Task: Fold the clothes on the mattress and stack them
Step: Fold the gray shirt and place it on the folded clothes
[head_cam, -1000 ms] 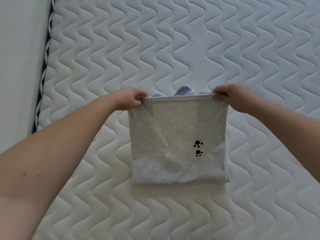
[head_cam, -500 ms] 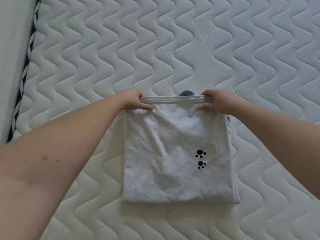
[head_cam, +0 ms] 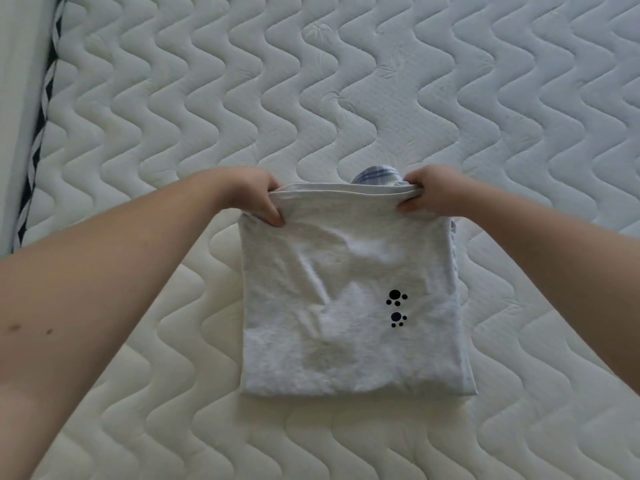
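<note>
The folded light-grey cotton T-shirt with two small black paw prints (head_cam: 349,306) has come lower and flatter than it was a second ago: then its far edge was stretched taut between the hands, now the cloth sags in soft wrinkles and most of it lies on the white wave-quilted mattress (head_cam: 346,98). The near fold rests square toward the person. My reading is that the fold itself is done and the shirt is being set down, apparently on top of another garment, since a blue-and-white striped cloth (head_cam: 377,174) peeps out just behind the far edge between the two hands; how much lies beneath is hidden.

The left hand (head_cam: 256,195) pinches the far left corner, fingers curled over the doubled hem and thumb tucked under it. The right hand (head_cam: 433,195) pinches the far right corner the same way, knuckles up, fingertips wrapped round the edge. Both hold cloth only at the corners, and the far edge is slightly raised between them.

What seems left for this piece is to release the corners and smooth the top.
</note>
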Available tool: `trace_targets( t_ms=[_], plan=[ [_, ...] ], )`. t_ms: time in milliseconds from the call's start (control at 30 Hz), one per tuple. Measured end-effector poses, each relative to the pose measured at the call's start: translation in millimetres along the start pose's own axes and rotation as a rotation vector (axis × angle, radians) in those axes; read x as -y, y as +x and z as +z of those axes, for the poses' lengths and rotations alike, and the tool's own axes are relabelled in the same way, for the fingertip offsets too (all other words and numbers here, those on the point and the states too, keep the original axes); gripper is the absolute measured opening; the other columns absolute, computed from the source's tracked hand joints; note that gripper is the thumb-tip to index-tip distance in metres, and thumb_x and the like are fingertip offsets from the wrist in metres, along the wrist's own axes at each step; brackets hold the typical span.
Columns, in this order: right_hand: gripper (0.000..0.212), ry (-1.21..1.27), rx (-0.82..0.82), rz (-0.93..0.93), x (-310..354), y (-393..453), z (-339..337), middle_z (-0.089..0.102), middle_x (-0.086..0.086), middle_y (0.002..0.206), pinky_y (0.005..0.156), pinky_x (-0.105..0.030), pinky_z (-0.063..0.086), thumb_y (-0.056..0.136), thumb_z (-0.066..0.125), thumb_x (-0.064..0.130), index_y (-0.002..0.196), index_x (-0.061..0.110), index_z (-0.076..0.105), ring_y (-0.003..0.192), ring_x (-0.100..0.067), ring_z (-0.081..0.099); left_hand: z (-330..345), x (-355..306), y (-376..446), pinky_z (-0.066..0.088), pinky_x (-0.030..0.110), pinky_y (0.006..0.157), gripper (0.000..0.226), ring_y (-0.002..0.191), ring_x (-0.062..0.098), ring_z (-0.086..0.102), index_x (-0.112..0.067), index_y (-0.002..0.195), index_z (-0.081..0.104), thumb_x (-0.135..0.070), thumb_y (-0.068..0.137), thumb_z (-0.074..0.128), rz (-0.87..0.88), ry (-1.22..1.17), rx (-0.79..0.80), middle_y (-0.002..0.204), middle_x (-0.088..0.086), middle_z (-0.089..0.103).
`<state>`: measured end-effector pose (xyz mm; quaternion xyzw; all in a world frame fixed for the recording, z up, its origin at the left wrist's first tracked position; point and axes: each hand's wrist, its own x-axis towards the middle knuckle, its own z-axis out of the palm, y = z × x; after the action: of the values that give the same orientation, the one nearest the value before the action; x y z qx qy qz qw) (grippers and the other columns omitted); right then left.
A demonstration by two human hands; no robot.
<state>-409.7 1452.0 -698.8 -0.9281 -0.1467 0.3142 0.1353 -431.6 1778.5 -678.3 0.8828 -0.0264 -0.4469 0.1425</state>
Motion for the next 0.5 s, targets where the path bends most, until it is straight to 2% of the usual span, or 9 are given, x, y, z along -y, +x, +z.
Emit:
trace_targets(
  t_ms=[100, 233, 300, 367, 500],
  plan=[
    [0.023, 0.05, -0.028, -0.035, 5.8, -25.7, -28.1, 0.055, 0.009, 0.07, 0.06, -0.03, 0.034, 0.079, 0.078, 0.034, 0.077, 0.028, 0.057, 0.077, -0.022, 0.054, -16.9, -12.5, -27.1, 0.055, 0.031, 0.08, 0.024, 0.084, 0.008, 0.068, -0.031, 0.089, 0.073, -0.03, 0.068, 0.084, 0.055, -0.041, -0.023, 0.083, -0.013, 0.073],
    [0.018, 0.029, -0.156, -0.064, 19.7, -64.6, -82.2, 0.058, 0.008, 0.07, 0.056, -0.024, 0.035, 0.079, 0.077, 0.035, 0.08, 0.025, 0.062, 0.069, -0.015, 0.051, -60.9, -40.0, -77.8, 0.051, 0.027, 0.069, 0.018, 0.076, 0.004, 0.066, -0.038, 0.08, 0.069, -0.032, 0.069, 0.082, 0.121, -0.013, -0.17, 0.076, -0.016, 0.071],
    [0.021, 0.011, -0.244, -0.074, 27.3, -83.6, -114.8, 0.056, 0.007, 0.069, 0.056, -0.027, 0.035, 0.08, 0.076, 0.034, 0.078, 0.022, 0.06, 0.065, -0.009, 0.049, -88.3, -54.2, -107.5, 0.048, 0.026, 0.065, 0.019, 0.072, 0.002, 0.064, -0.041, 0.076, 0.067, -0.031, 0.069, 0.082, 0.152, -0.016, -0.271, 0.073, -0.017, 0.069],
    [0.024, -0.001, -0.357, -0.085, 35.1, -102.5, -145.6, 0.053, 0.004, 0.066, 0.053, -0.025, 0.032, 0.08, 0.076, 0.032, 0.075, 0.019, 0.057, 0.062, -0.004, 0.044, -112.1, -67.5, -136.7, 0.043, 0.025, 0.058, 0.02, 0.064, 0.003, 0.06, -0.042, 0.068, 0.064, -0.03, 0.07, 0.08, 0.186, 0.003, -0.392, 0.064, -0.017, 0.065],
    [0.031, -0.005, -0.564, -0.139, 51.8, -140.0, -187.2, 0.048, 0.004, 0.058, 0.051, -0.028, 0.031, 0.082, 0.074, 0.027, 0.066, 0.02, 0.048, 0.056, -0.008, 0.042, -136.9, -89.9, -179.4, 0.034, 0.025, 0.052, 0.019, 0.058, 0.012, 0.05, -0.026, 0.063, 0.054, -0.023, 0.071, 0.072, 0.256, 0.076, -0.662, 0.059, -0.008, 0.053]
  ],
)
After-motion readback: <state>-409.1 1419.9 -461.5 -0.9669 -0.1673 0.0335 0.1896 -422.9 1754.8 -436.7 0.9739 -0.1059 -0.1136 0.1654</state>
